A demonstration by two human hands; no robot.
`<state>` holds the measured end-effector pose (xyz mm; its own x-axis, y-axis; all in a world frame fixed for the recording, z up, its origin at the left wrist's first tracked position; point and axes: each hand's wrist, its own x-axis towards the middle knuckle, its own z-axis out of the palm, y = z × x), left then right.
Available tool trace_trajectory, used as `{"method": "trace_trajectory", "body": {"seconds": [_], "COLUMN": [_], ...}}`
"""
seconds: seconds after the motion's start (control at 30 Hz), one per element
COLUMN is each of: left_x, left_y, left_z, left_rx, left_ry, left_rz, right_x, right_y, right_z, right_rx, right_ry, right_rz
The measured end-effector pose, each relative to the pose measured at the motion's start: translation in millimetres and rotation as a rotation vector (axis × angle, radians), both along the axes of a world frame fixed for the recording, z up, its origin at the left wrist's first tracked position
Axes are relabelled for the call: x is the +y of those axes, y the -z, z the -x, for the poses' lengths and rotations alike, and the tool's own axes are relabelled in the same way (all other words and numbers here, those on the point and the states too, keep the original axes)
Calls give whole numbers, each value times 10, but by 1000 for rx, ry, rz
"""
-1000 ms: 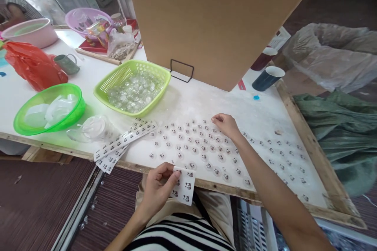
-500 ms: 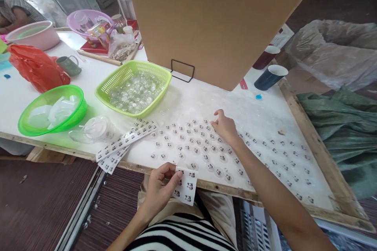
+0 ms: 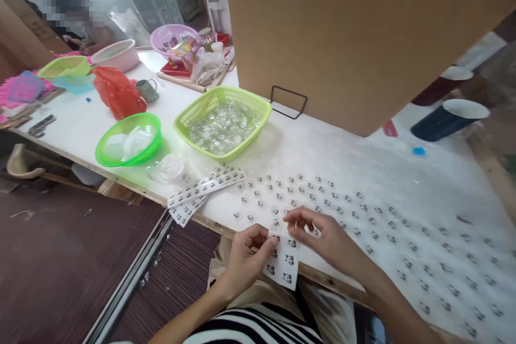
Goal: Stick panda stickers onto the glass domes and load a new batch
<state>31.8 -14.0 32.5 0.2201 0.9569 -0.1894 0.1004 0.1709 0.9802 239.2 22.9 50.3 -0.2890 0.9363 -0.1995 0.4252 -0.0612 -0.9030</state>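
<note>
A small white sticker sheet (image 3: pixel 288 271) printed with panda pictures is pinched between the thumb and fingers of my left hand (image 3: pixel 252 258), at the table's front edge. My right hand (image 3: pixel 322 234) is at the sheet's upper right corner, thumb and forefinger curled toward each other; whether anything is between them is too small to see. Across the white tabletop lie many clear round pieces (image 3: pixel 374 235) with panda pictures, several near my right hand. Left of my hands, more panda sticker strips (image 3: pixel 205 187) lie overlapping and hang slightly over the edge.
A yellow-green basket (image 3: pixel 185 142) holds clear round pieces. Left of it are a green bowl (image 3: pixel 100 157) with white contents, a red plastic bag (image 3: pixel 116 94) and a mug (image 3: pixel 147 91). A large cardboard sheet (image 3: pixel 342 37) stands behind. Another person (image 3: pixel 97 32) is at the far left.
My right hand has come back from the panda pieces to the sticker sheet beside my left hand. My left hand still holds the sheet. The view has turned left.
</note>
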Motion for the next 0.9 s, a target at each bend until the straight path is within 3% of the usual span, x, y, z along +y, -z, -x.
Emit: {"method": "trace_trajectory", "body": {"seconds": [0.1,0.37,0.5,0.77,0.9], "left_x": [8,-36,-65,-57,-89], "left_y": [-46,-17,11,-23,-101], "left_z": [-23,-22,-9,8,-15], "left_rx": [-4,-46,-46,-46,-19], "left_ry": [-33,-83,-82,-82,-83], "left_rz": [11,20,5,-19,-29], "right_x": [-179,-240,-307,-302,-347], "right_y": [-57,188,128,89,23], "right_z": [137,145,195,198,253], "right_rx": [6,34,66,78,58], "right_ry": [-50,-46,-20,-104,-25], "right_rz": [29,129,181,157,88]}}
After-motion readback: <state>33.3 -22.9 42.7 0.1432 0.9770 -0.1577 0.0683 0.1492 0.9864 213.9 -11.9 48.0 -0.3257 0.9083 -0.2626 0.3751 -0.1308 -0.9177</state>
